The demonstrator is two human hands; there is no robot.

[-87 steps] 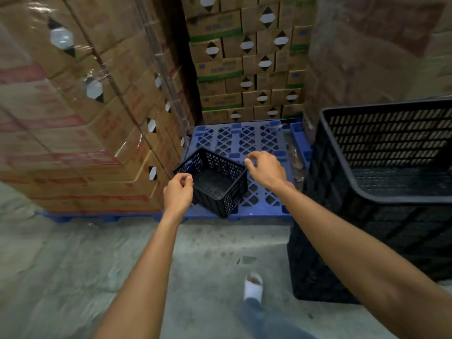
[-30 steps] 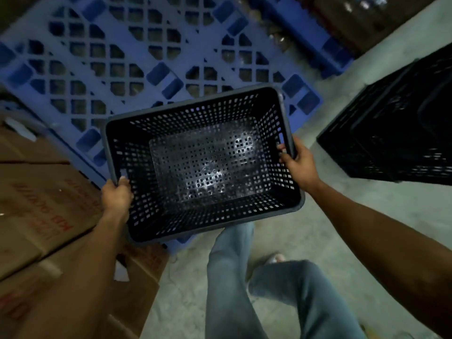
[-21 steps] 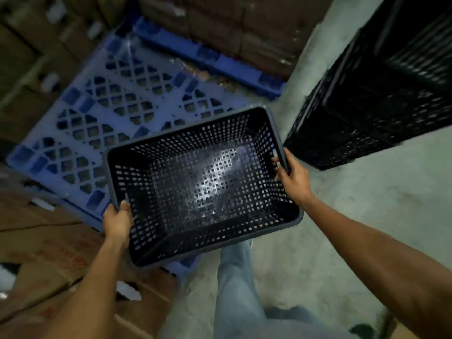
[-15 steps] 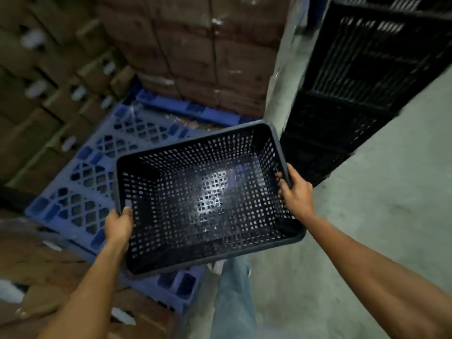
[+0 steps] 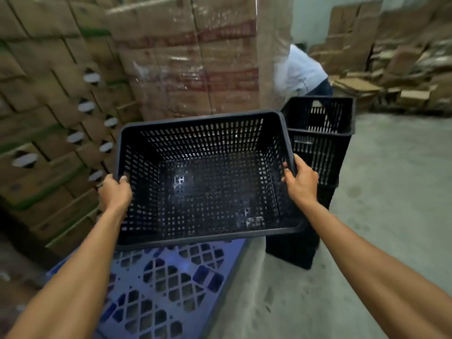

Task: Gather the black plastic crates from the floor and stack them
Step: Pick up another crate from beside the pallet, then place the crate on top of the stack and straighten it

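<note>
- Now that I've swung up from the blue pallet (image 5: 171, 285), my left hand (image 5: 115, 194) and right hand (image 5: 302, 183) stay clamped on the crate (image 5: 205, 177).
- Black stack (image 5: 320, 143) now faces me, just beyond; I judge stacking comes next.

One held black crate (image 5: 205, 177), a crate stack (image 5: 315, 152) (count unclear), one blue pallet (image 5: 171, 289).

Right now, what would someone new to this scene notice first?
A black plastic crate fills the middle, empty and held off the floor by the left hand and right hand on its side rims. Behind it to the right stands a stack of black crates, with a blue pallet below.
</note>
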